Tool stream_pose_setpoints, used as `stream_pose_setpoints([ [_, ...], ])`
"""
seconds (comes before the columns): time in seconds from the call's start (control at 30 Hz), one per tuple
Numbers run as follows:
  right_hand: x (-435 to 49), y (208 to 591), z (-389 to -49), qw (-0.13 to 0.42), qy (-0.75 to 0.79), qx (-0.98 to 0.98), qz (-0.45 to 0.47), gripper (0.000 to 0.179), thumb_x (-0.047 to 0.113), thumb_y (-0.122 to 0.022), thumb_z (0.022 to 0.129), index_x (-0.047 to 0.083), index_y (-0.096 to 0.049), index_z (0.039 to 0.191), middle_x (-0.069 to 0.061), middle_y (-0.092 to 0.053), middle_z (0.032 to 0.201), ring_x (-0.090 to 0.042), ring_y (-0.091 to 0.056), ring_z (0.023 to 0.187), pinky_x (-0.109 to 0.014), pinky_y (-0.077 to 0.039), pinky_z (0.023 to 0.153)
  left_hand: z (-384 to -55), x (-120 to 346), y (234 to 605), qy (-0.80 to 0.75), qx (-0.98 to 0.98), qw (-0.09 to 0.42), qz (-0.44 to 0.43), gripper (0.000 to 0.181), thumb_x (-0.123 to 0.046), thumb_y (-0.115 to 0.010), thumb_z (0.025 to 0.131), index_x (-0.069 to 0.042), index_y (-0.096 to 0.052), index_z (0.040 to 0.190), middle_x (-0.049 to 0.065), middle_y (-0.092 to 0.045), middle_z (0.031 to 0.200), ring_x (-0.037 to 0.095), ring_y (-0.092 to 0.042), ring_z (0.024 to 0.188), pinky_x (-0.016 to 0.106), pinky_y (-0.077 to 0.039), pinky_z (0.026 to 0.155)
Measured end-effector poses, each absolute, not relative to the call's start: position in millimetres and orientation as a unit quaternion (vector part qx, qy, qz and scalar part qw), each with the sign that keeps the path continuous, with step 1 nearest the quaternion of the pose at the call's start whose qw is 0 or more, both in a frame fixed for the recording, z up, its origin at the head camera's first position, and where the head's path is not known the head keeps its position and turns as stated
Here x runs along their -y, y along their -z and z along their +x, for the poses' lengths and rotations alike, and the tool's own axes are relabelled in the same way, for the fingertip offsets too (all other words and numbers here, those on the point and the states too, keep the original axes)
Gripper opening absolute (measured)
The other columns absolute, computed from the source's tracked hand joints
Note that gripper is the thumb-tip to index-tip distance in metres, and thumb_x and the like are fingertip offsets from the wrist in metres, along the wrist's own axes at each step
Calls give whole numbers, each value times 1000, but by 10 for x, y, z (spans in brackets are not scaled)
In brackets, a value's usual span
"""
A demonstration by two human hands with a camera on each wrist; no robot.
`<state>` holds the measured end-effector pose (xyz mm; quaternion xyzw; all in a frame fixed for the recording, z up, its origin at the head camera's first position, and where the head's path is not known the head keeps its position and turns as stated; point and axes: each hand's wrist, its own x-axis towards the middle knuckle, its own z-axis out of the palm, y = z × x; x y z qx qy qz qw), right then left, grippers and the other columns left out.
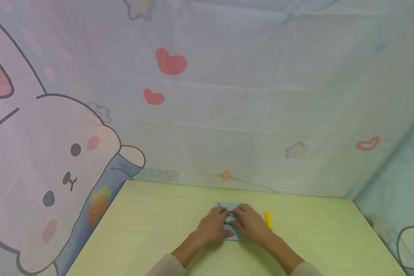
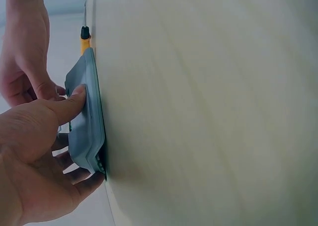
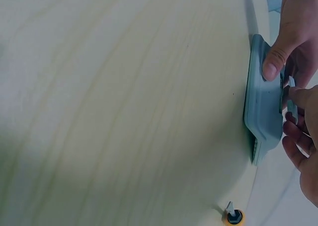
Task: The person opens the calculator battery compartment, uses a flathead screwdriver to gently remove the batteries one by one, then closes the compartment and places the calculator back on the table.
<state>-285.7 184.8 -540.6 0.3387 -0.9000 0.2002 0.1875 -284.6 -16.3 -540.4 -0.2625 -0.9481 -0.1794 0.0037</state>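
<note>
Head view: case [image 1: 235, 237] on the counter [image 1: 151, 224], around mid-width, both hands over it; its far edge sits well short of the counter's back edge, where the backdrop [image 1: 248, 115] hangs.
Left hand [image 1: 211, 227]: fingers gripping the case, thumb pressed on the side facing the person, other fingertips at its left end.
Right hand [image 1: 253, 226]: fingers curled, thumb and fingertips pinching a small pale piece [image 3: 292, 108], seen in the right wrist view just above the case.
Case: blue-grey, rounded edges, low on the counter; a dark green strip shows between the hands, details too small to tell.
Screwdriver [image 1: 268, 220]: yellow handle, lying just right of the right hand, apart from the case; takes up the nearest room on that side.
Room: broad counter left of the left hand and right of the screwdriver; hands nearly meet over the case, gap between them narrow.
</note>
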Motion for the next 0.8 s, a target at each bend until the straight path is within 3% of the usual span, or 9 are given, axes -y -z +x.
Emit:
stream_pose_setpoints([
  [0.43,-1953,5371,-2829,158,-195,909,333,22,18,-80,96,5,-75,113,1,-66,105,-17,-62,101,-40,-58,89,-2871,158,5415,162,951,-1,-263,72,-47,-81,93,-8,-58,150,6,-51,156,28,-43,147,43,-56,102],
  [0.8,-2038,5410,-2859,169,-180,913,326,25,23,-82,94,6,-77,112,1,-66,105,-17,-64,102,-40,-59,89,-2947,197,5430,125,952,-3,-278,77,-55,-77,94,-12,-55,154,6,-47,161,28,-42,147,44,-57,101],
])
